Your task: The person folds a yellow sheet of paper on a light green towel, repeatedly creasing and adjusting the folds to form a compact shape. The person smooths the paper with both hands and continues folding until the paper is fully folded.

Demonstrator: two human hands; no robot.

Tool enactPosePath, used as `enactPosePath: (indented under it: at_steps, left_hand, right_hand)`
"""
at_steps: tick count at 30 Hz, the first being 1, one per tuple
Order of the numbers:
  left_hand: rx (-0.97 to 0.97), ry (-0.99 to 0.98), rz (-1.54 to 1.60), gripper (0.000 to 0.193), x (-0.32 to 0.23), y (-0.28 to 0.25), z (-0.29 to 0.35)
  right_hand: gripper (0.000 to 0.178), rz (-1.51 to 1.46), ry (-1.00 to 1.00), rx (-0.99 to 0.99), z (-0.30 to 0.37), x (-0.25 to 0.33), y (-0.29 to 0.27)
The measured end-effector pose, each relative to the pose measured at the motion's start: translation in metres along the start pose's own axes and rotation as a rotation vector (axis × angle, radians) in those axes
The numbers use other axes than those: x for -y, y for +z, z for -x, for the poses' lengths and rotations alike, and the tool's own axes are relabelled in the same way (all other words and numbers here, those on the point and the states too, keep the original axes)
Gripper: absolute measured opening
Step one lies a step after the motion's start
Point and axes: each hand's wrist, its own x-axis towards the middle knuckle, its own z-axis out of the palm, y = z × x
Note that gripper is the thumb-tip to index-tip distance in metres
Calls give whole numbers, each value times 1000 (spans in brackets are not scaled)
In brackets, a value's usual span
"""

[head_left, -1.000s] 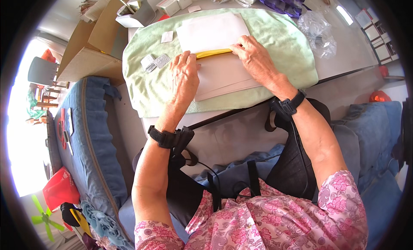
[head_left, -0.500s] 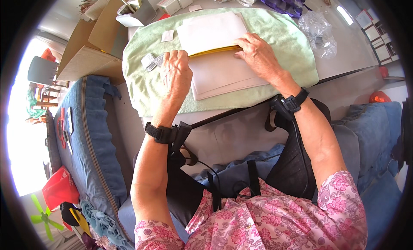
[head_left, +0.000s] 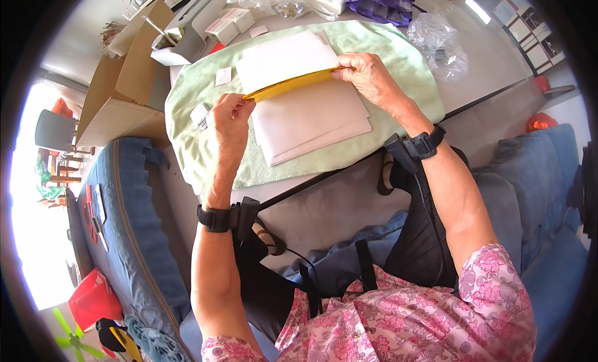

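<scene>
A yellow paper strip (head_left: 293, 84) stretches across a stack of white sheets, slightly raised and tilted. I cannot tell whether it is a separate piece or the lifted edge of the upper white sheet (head_left: 283, 60). My left hand (head_left: 228, 120) pinches its left end, and my right hand (head_left: 374, 82) pinches the right end between thumb and fingers. Nearer to me lie the lower white sheets (head_left: 314, 122), their edges slightly fanned. Everything rests on a pale green towel (head_left: 408, 82) spread over the table. Black straps with small devices circle both wrists.
A small white paper square (head_left: 223, 76) and a small grey-white item (head_left: 200, 115) lie left on the towel. Beyond stand a grey holder (head_left: 180, 47) and small boxes (head_left: 229, 26); purple (head_left: 380, 2) and clear (head_left: 439, 47) plastic bags lie behind. An open carton (head_left: 118, 97) is left.
The yellow strip now shows a broader face and slants more. My left hand has come toward me and left, its fingertips now pinching the strip's end. The whole view has shifted slightly.
</scene>
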Motion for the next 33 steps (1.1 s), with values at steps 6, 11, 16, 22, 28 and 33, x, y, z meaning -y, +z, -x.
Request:
enactPosePath:
  at_steps: [6, 11, 16, 22, 28, 33]
  left_hand:
    - [3, -37, 280, 10, -7, -1, 0]
    - [-70, 152, 60, 10, -22, -5, 3]
    - [-190, 424, -307, 12, -54, -2, 11]
    - [-194, 560, -512, 19, -67, 11, 27]
    - [-65, 740, -579, 21, -73, 30, 37]
    - [93, 755, -436, 24, -81, 37, 40]
  right_hand:
    - [13, -175, 28, -50, 0, 1, 1]
    - [37, 322, -160, -291, 1, 2, 3]
    - [65, 238, -157, -505, 5, -1, 14]
    - [55, -598, 434, -163, 15, 48, 28]
    - [40, -967, 533, 61, 14, 48, 34]
    - [22, -1078, 567, 8, 15, 16, 42]
